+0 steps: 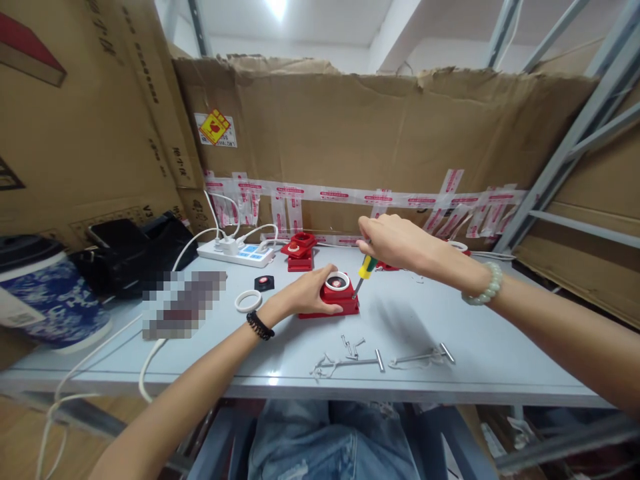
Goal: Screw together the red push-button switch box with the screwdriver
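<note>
A red boxy housing (345, 308) lies on the table in front of me, with a white ring (337, 281) set around a black centre on its top. My left hand (315, 291) grips the housing from its left side, thumb toward me. In my right hand (393, 240) is a screwdriver (367, 267) with a yellow and green handle, fingers wrapped round its upper end. The tilted shaft reaches down to a screw at the housing's right corner. Several loose screws (350, 346) lie nearer me, beside two T-shaped metal rods (357, 362) (425, 356) with white cord.
Behind the housing stand more red parts (300, 252). A loose white ring (249, 301) and a black piece (264, 283) lie left. Further left are a power strip (237, 252) with cables, a blurred-out item (185, 305) and a blue-white cup (55, 300). Cardboard (350, 133) walls the back.
</note>
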{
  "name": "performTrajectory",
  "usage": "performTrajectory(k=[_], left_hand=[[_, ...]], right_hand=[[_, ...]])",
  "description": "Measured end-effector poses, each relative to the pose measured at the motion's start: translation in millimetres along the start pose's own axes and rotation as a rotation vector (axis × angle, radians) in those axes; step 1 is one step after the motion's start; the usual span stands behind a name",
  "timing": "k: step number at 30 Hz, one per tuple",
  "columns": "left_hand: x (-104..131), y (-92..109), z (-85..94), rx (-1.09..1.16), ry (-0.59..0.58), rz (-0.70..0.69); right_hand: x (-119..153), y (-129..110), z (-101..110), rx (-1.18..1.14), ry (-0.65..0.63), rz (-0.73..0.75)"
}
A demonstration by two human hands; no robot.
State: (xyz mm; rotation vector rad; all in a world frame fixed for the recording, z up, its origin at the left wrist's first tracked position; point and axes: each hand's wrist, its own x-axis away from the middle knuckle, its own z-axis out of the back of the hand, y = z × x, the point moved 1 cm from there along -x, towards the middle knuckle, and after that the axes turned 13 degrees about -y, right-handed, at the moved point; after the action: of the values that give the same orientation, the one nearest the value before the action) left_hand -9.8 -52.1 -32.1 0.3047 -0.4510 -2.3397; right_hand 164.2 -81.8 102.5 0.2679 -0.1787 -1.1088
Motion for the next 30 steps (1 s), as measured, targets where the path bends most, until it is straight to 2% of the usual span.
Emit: performTrajectory(k=[3,6,9,11,14,16,18,22,24,26,30], left_hand=[[0.9,1.0,0.8,-0.002,0.004,0.002],[1.3,0.9,1.1,-0.006,0.001,0.014],[1.1,0.3,1.3,0.003,-0.007,0.002],[0.8,0.1,1.5,0.013,-0.001,0.002],[0.3,0.3,1.6,0.025,-0.006,0.009],[0.0,0.3,1.4,0.030,-0.009,0.006],[-0.3,-0.1,1.1,0.031,-0.003,0.013],[-0.7,-1.2,0.6,0.021,0.002,0.020],[-0.6,-1.3,0.7,0.024,-0.002,0.008],[-0.4,-1.1,0.9,0.028,-0.010,0.004],[0.2,-0.5,1.4,0.042,-0.007,0.012]], right_hand=[[2.0,-1.3,2.8,-0.053,0.017,0.171],[6.7,-3.6,8.3,-0.108,-0.075,0.350],[10.9,-5.3,13.4,-0.162,-0.149,0.426],[12.0,-5.8,14.1,-0.153,-0.153,0.360],[10.4,-4.8,10.7,-0.062,-0.098,0.112],[7.7,-3.2,7.5,-0.039,-0.045,0.031],[4.6,-1.4,5.3,-0.085,-0.030,0.078],[3.6,-1.7,8.0,-0.201,-0.088,0.343],[5.9,-4.6,10.9,-0.221,-0.120,0.414],[7.9,-7.7,12.1,-0.204,-0.138,0.355],[7.2,-8.3,8.9,-0.085,-0.072,0.076]])
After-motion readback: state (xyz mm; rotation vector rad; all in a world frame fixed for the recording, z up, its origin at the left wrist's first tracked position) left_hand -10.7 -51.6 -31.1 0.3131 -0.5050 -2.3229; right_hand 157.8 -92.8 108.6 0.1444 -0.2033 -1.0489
